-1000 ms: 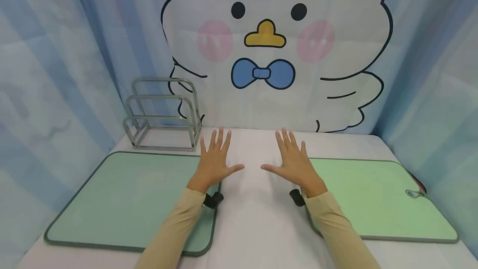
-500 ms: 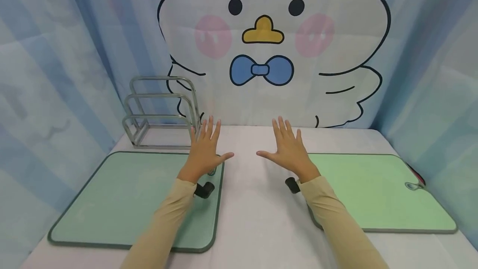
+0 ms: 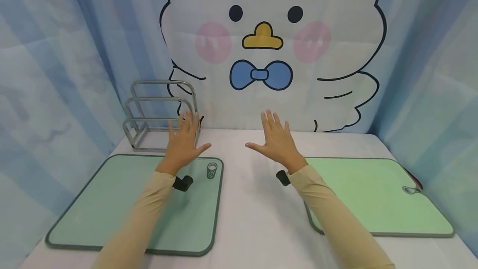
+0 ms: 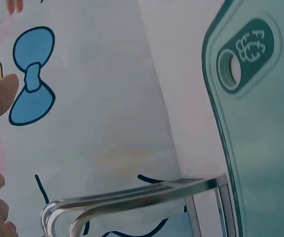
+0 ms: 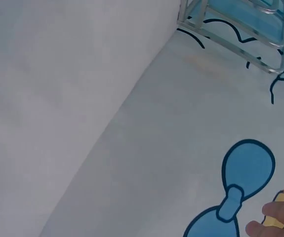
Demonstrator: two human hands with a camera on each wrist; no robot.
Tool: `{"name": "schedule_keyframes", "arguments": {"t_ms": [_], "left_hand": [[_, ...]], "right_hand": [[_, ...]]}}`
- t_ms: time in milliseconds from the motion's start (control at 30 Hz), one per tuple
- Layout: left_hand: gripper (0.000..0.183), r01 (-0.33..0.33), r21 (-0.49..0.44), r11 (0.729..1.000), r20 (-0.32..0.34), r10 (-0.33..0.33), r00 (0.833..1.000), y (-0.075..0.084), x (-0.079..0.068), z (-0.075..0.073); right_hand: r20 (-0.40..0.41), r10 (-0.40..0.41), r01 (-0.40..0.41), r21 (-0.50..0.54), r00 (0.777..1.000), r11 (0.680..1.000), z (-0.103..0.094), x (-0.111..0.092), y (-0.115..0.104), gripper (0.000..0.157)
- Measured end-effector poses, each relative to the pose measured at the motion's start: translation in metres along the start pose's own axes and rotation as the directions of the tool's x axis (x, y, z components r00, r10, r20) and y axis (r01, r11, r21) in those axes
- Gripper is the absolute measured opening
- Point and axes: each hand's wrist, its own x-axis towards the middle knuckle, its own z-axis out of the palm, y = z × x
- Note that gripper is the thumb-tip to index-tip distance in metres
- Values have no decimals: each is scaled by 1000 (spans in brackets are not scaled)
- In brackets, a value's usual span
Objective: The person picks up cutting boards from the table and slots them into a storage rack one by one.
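Observation:
My left hand (image 3: pixel 181 145) is held up with fingers straight and thumb spread, holding nothing. In the head view it overlaps the front of a silver metal rack (image 3: pixel 160 99) and the back edge of a grey-green cutting board (image 3: pixel 112 202). That board's corner hole (image 4: pixel 229 69) shows in the left wrist view. My right hand (image 3: pixel 278 144) is also raised with straight, spread fingers and holds nothing. It appears over the white cloth, left of a light green cutting board (image 3: pixel 377 194). In the right wrist view only some fingertips (image 5: pixel 282 212) show.
A white cloth-covered table (image 3: pixel 257 211) lies between the boards. Behind it hangs a curtain (image 3: pixel 261 107) printed with a bird and a blue bow tie. Blue-striped curtains close off both sides. Something red and black (image 3: pixel 414 177) peeks out behind the light green board.
My left hand has moved left and forward, uncovering the grey-green board's corner hole. The right hand has shifted slightly left and forward. The boards and rack stay in place.

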Motion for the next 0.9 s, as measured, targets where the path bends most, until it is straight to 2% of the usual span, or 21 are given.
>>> {"name": "schedule_keyframes", "arguments": {"t_ms": [100, 300, 500, 600, 733, 900], "left_hand": [[99, 2, 26, 1000, -33, -1, 999, -12, 3, -7], [101, 21, 53, 998, -59, -18, 998, -36, 7, -14], [102, 38, 28, 999, -124, -34, 992, -59, 7, -14], [102, 49, 12, 999, -160, -47, 986, -70, 7, -17], [103, 34, -47, 998, -232, -44, 972, -85, 10, -22], [106, 23, -76, 997, -324, -46, 945, -105, 13, -23]], "right_hand": [[-18, -26, 26, -8, 1000, 1000, -2, 10, -5, 104], [-24, -57, 57, -16, 998, 998, -4, 27, -18, 105], [-41, -79, 79, 8, 996, 997, -1, 43, -32, 105], [-82, -105, 109, 49, 991, 993, 2, 51, -39, 104], [-161, -130, 150, 122, 978, 981, 5, 64, -49, 103], [-201, -120, 164, 219, 972, 962, 11, 79, -60, 101]]}}
